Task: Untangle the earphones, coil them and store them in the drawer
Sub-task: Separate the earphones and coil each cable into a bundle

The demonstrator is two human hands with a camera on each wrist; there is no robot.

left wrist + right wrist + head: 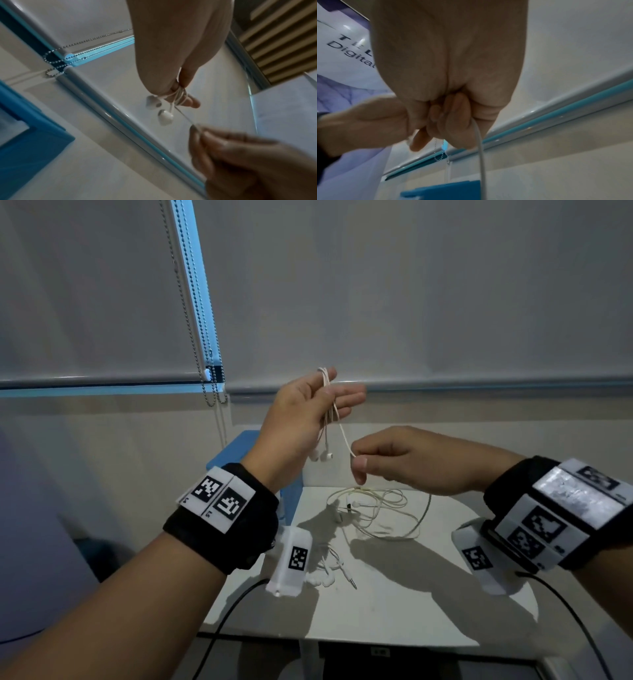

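White earphones hang from my raised left hand. Their cable is wound in several turns round my fingers, and the two earbuds dangle below the palm. From those turns the cable runs down to my right hand, which pinches it between thumb and forefinger just above the table. The remaining cable lies in loose loops on the white table. In the right wrist view the cable drops from my curled right fingers.
A second white earphone set with its jack lies near the table's left front. A blue plastic unit stands beyond the table's far left corner. Bead chains hang from the roller blind behind. Black leads trail from both wrist cameras.
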